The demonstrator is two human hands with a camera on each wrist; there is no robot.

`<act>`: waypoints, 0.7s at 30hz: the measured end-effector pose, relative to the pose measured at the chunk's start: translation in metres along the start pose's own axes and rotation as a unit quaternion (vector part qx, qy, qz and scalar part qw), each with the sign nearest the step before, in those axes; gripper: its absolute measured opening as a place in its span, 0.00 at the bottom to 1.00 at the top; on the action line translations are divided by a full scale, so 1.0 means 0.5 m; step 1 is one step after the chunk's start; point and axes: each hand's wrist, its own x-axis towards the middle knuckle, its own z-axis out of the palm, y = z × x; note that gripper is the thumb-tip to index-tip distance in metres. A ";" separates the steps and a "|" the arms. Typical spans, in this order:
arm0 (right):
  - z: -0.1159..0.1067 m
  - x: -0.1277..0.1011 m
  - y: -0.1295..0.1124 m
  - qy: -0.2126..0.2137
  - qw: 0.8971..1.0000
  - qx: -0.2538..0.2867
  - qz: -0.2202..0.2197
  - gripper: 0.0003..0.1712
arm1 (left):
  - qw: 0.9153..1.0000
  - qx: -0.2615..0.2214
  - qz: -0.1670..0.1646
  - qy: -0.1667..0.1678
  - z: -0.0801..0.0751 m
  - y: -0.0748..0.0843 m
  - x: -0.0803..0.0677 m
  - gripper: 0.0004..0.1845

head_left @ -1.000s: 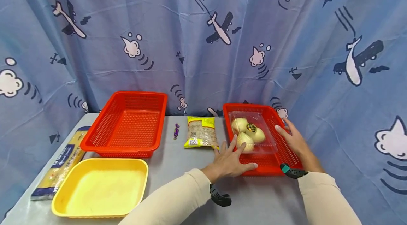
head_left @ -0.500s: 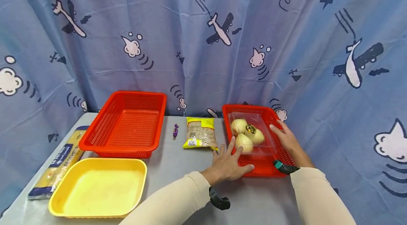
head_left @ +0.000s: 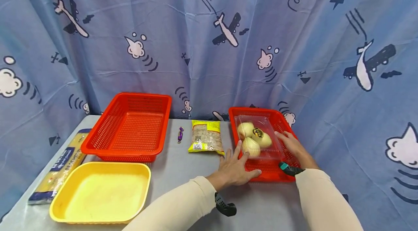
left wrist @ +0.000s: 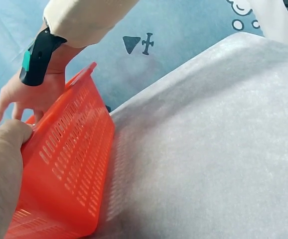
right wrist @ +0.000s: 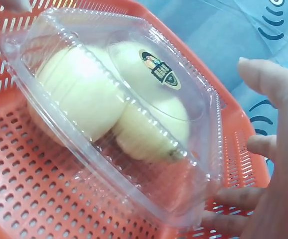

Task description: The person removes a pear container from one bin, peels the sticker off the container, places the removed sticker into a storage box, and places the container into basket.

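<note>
A clear plastic box (head_left: pixel 258 136) with three pale round buns and a dark sticker lies in the right red basket (head_left: pixel 265 173). My right hand (head_left: pixel 289 144) is inside the basket, its fingers straight and lying against the box's right edge. The right wrist view shows the box (right wrist: pixel 114 99) close up on the basket floor (right wrist: pixel 34 199), with my right hand (right wrist: pixel 278 149) beside it. My left hand (head_left: pixel 236 165) rests spread on the basket's near left corner, holding nothing. In the left wrist view its thumb side (left wrist: pixel 2 169) sits against the basket wall (left wrist: pixel 69 164).
A second red basket (head_left: pixel 121 151), with nothing in it, stands at the back left, and a yellow tray (head_left: pixel 98 191) lies in front of it. A long pasta pack (head_left: pixel 60 165) lies at the left edge. A yellow snack bag (head_left: pixel 205 136) and a purple candy (head_left: pixel 180 134) lie between the baskets. A blue curtain hangs behind.
My right hand has moved left from the basket's right rim, into the basket and up to the box. My left hand has hardly moved.
</note>
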 end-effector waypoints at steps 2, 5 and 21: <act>0.004 0.007 0.003 -0.013 1.000 0.011 -0.009 0.46 | 1.000 0.002 -0.002 -0.001 0.001 -0.001 0.000 0.45; 0.009 0.015 0.007 -0.028 0.999 0.030 0.007 0.44 | 1.000 0.004 -0.001 -0.001 0.003 -0.003 0.001 0.44; 0.027 0.033 0.019 -0.036 0.994 0.071 0.076 0.43 | 1.000 0.001 0.013 0.009 0.010 -0.007 0.008 0.44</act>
